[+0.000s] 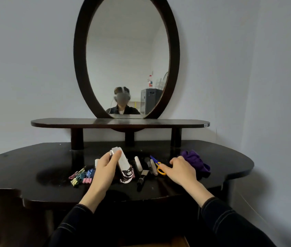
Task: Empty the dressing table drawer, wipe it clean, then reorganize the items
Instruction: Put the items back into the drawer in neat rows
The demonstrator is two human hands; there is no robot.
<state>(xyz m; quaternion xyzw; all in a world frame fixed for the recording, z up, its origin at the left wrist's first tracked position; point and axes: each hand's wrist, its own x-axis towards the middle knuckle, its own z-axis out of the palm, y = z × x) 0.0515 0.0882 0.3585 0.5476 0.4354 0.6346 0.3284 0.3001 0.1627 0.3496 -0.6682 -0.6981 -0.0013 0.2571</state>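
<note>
A: The left hand (105, 168) is gripping the white case (123, 166), thumb lying along its top and fingers wrapping underneath, and it's holding it tilted above the middle of the counter (34, 166).

B: And the right hand (180, 170) is reaching for the scissors (159, 167), fingertips bending onto the yellow handle. I can't tell if it's pinching them.

A: Everything's sitting out along the counter's front edge: clips (81, 175) lying towards the left, brushes (148, 164) lying beside the scissors, and the purple cloth (194, 161) bunching up towards the right end.

B: The drawer itself is hiding below the front edge, so I'm not seeing inside it.

A: I'm reading this as the sorting stage, since the contents are out and the cloth is lying idle. It could be the last of the emptying, though.

B: Next, I'm thinking the scissors are needing a firm hold on the handles, blades pointing away. Then both things are going down past the front edge into the drawer, grouped by kind.
</note>
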